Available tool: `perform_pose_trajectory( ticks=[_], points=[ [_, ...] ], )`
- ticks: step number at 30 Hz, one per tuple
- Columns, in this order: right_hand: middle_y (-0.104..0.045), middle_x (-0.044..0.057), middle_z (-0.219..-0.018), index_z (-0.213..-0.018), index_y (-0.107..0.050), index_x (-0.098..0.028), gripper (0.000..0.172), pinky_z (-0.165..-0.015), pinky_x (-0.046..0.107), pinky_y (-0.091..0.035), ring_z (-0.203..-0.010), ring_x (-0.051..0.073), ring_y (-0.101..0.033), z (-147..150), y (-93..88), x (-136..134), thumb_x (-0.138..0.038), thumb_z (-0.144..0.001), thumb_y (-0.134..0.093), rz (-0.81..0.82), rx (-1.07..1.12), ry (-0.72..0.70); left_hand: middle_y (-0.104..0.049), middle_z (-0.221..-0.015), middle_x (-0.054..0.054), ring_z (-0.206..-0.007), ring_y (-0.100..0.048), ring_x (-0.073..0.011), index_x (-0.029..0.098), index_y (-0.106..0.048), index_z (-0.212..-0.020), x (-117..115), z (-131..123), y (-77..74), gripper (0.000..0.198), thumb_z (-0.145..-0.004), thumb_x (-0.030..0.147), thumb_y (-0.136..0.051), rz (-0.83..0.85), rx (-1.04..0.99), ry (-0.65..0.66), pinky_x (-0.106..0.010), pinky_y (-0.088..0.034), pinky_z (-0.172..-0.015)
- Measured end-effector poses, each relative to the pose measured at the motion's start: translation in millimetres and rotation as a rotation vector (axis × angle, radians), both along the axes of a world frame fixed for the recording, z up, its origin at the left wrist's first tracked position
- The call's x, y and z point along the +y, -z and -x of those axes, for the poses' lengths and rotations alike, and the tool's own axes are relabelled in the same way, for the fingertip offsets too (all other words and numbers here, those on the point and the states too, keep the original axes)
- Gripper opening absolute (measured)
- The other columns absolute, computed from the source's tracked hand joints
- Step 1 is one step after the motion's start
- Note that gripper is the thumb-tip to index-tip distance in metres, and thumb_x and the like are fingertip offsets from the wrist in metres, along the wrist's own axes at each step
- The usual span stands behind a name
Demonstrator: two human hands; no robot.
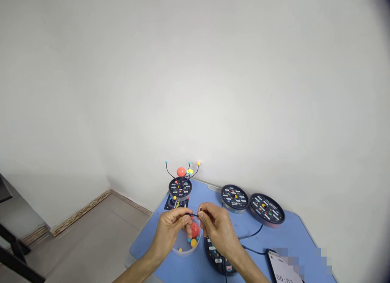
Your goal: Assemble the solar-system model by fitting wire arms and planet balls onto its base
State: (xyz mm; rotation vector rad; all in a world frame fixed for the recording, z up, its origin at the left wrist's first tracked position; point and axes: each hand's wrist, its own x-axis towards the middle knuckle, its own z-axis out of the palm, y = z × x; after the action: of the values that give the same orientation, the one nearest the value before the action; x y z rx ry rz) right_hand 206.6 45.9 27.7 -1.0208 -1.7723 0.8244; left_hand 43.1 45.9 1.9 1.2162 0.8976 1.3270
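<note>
My left hand (171,228) and my right hand (217,230) are raised over a blue table (292,234), fingertips pinched together on a thin black rod (193,214) held between them. Right below them sits a clear plastic bowl (186,250) holding a red-orange ball (194,229) and small yellow, blue and orange balls. Under my right wrist lies a black round base disc (217,256) with coloured marks. At the back stands a built planet model (180,185): a black disc with an orange ball and curved wires tipped with little balls.
Two more black discs (234,197) (267,210) lie at the back right, with black wire pieces (251,234) beside them. A phone (284,268) showing a timer rests at the front right. A printed card (176,203) lies under the model. White wall behind, floor to the left.
</note>
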Motion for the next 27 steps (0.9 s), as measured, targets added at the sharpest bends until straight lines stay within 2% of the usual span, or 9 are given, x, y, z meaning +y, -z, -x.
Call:
perform_pose_trajectory(
  ticks=[8,13,17,22,27],
  points=[
    [-0.06,-0.002,-0.052,-0.071,-0.049,-0.023,0.018,-0.05,0.026,-0.044,-0.045,0.016,-0.061,5.1,3.9,-0.1,-0.029,-0.088,-0.045,0.104,0.136,0.012,-0.068,-0.051,0.0,-0.045,-0.063,-0.0157,0.015,-0.076,-0.082,-3.0,-5.8,0.5,0.032,-0.07,0.044,-0.08,-0.043,-0.01,-0.038,-0.026,-0.053,-0.051],
    [-0.061,-0.001,-0.055,-0.074,-0.05,-0.022,0.017,-0.051,0.027,-0.046,-0.047,0.018,-0.065,1.0,7.0,-0.4,-0.028,-0.089,-0.046,0.024,0.083,0.046,-0.069,-0.05,-0.001,-0.044,-0.064,-0.0163,0.014,-0.076,-0.083,-2.9,-8.9,1.8,0.032,-0.071,0.043,-0.079,-0.062,0.012,-0.034,-0.028,-0.055,-0.051],
    [-0.058,-0.003,-0.054,-0.074,-0.05,-0.022,0.016,-0.052,0.027,-0.044,-0.045,0.016,-0.062,-2.7,5.9,-0.2,-0.027,-0.089,-0.047,-0.026,0.032,0.037,-0.069,-0.05,0.0,-0.044,-0.065,-0.0161,0.015,-0.076,-0.082,-2.9,-9.8,3.1,0.026,-0.073,0.038,-0.078,-0.081,0.004,-0.027,-0.027,-0.055,-0.051],
    [-0.056,-0.003,-0.052,-0.069,-0.047,-0.024,0.019,-0.051,0.027,-0.042,-0.045,0.015,-0.057,1.3,12.0,0.4,-0.026,-0.088,-0.046,-0.06,0.032,0.103,-0.067,-0.049,0.003,-0.04,-0.062,-0.0144,0.016,-0.075,-0.078,-5.3,-13.0,2.9,0.013,-0.073,0.028,-0.075,-0.101,-0.009,-0.043,-0.025,-0.053,-0.047],
    [-0.053,-0.004,-0.05,-0.066,-0.047,-0.024,0.018,-0.045,0.025,-0.039,-0.041,0.013,-0.053,1.2,18.4,1.4,-0.025,-0.085,-0.048,-0.039,0.039,0.171,-0.065,-0.046,0.002,-0.038,-0.061,-0.0141,0.015,-0.076,-0.075,-2.6,-19.7,1.2,0.013,-0.07,0.027,-0.074,-0.047,-0.007,-0.068,-0.024,-0.05,-0.044]
  ],
)
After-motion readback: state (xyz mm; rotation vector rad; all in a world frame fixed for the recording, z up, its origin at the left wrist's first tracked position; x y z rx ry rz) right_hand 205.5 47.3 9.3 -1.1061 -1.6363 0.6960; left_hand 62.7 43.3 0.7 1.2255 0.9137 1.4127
